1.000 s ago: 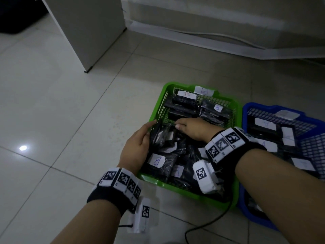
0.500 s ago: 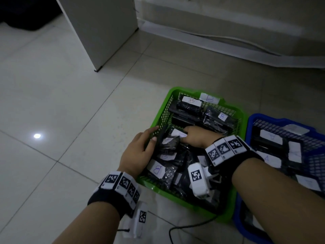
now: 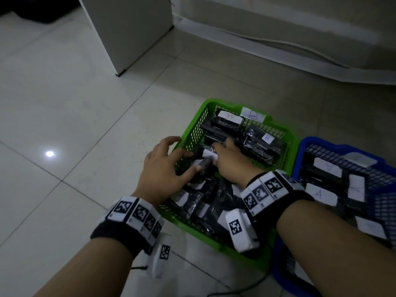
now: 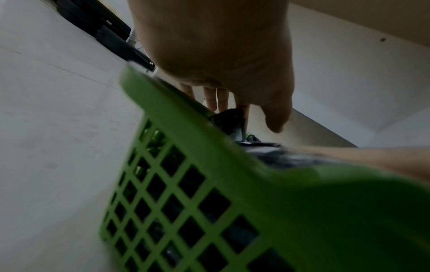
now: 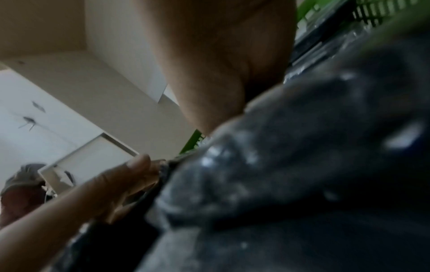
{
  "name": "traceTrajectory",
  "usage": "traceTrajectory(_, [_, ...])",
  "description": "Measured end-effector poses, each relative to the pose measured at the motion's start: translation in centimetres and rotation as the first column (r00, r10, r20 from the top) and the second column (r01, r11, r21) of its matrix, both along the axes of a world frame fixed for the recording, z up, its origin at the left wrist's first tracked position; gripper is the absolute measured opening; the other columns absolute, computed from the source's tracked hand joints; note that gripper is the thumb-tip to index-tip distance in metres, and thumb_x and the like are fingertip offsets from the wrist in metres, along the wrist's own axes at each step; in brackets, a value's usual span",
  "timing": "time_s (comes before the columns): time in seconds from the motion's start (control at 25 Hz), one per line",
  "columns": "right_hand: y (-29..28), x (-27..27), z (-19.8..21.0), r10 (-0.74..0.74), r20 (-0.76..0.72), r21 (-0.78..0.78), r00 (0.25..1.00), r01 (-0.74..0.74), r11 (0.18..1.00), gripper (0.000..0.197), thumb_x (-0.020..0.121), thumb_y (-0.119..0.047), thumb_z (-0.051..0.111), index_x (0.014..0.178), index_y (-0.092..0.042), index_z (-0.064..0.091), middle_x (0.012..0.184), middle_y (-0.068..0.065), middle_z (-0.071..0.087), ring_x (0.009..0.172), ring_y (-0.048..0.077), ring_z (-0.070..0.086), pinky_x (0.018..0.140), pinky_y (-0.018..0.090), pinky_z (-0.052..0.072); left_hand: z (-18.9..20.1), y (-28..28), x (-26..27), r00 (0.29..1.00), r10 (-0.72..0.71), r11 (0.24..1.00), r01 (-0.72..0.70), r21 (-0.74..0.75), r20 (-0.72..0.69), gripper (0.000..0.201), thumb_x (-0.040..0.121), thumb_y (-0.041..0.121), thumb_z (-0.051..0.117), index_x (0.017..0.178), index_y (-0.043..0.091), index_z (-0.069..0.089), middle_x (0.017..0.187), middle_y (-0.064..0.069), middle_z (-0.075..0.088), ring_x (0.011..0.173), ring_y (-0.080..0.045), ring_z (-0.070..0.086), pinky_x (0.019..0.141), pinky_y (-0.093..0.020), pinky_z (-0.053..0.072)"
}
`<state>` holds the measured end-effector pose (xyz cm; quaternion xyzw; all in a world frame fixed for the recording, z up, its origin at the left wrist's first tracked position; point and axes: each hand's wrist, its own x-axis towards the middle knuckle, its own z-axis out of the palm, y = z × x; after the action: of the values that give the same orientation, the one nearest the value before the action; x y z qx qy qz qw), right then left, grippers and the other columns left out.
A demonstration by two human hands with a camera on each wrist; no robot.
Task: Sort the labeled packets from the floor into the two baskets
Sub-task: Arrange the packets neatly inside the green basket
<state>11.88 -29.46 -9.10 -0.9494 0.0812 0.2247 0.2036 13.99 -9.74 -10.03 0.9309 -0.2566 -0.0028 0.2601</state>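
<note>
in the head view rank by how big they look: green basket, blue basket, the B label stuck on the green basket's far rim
1. green basket, fully in frame
2. blue basket, looks smaller, but the frame edge crops it, so this ranking is unsure
3. B label, clearly smallest

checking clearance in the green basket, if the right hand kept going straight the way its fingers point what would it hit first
Probably the black packet at its fingertips, which the left hand touches too; the right hand points toward the green basket left wall. Depth is unclear.
</note>
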Motion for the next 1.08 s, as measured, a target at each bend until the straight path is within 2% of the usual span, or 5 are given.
traceTrajectory(0.16, [0.2, -0.1, -0.3, 0.044, -0.127, -0.015, 0.991, -0.047, 0.999, 0.065, 0.098, -0.017, 0.041, 0.152, -0.021, 0.006, 0.149, 0.016, 0.018, 0.136, 0.037, 0.025, 0.109, 0.041, 0.030, -0.3, -0.4, 0.0, 0.998, 0.016, 1.000, -0.017, -0.005, -0.064, 0.065, 0.064, 0.076, 0.052, 0.110, 0.030, 0.059, 0.138, 0.000, 0.039, 0.127, -0.022, 0.041, 0.100, -0.046, 0.042])
traceTrajectory(0.32, [-0.4, 0.2, -0.7, -0.158, 0.159, 0.158, 0.975, 0.133, 0.978, 0.053, 0.087, -0.014, 0.063, 0.136, -0.018, 0.043, 0.129, 0.013, 0.052, 0.117, 0.032, 0.051, 0.091, 0.032, 0.044, -0.4, 0.0, -0.2, 0.999, -0.040, 0.999, 0.039, -0.012, -0.026, 0.063, 0.068, 0.071, 0.052, 0.123, 0.039, 0.053, 0.139, -0.002, 0.036, 0.127, -0.024, 0.039, 0.101, -0.046, 0.041])
traceTrajectory(0.48, [-0.8, 0.0, 0.0, -0.004, 0.186, -0.184, 0.983, 0.039, 0.982, 0.050, 0.087, -0.037, 0.063, 0.134, -0.026, 0.051, 0.123, 0.005, 0.057, 0.123, 0.031, 0.039, 0.090, 0.039, 0.045, 0.1, -0.2, -0.1, 0.991, -0.126, 0.976, 0.115, 0.185, 0.047, 0.056, 0.066, 0.074, 0.049, 0.114, 0.048, 0.059, 0.143, 0.001, 0.034, 0.130, -0.025, 0.032, 0.106, -0.049, 0.028])
traceTrajectory(0.68, [-4.4, -1.3, 1.2, -0.323, 0.200, 0.095, 0.925, 0.310, 0.946, 0.020, 0.090, -0.015, 0.061, 0.108, -0.014, 0.068, 0.118, 0.010, 0.060, 0.103, 0.028, 0.059, 0.088, 0.030, 0.047, 1.1, -1.8, 0.4, 0.986, -0.136, 0.973, 0.115, 0.202, 0.096, 0.029, 0.074, 0.056, 0.063, 0.096, 0.037, 0.069, 0.130, 0.003, 0.050, 0.123, -0.025, 0.038, 0.106, -0.048, 0.026])
traceTrajectory(1.08, [-7.1, -5.6, -0.5, 0.127, 0.119, -0.396, 0.985, -0.070, 0.915, 0.034, 0.083, -0.016, 0.063, 0.114, -0.010, 0.051, 0.114, 0.012, 0.058, 0.101, 0.030, 0.058, 0.065, 0.033, 0.044, 3.0, -5.2, -1.3, 0.986, -0.166, 0.980, 0.169, -0.108, 0.031, 0.017, 0.086, 0.023, 0.065, 0.102, 0.018, 0.067, 0.096, 0.005, 0.063, 0.079, -0.010, 0.056, 0.071, -0.024, 0.045])
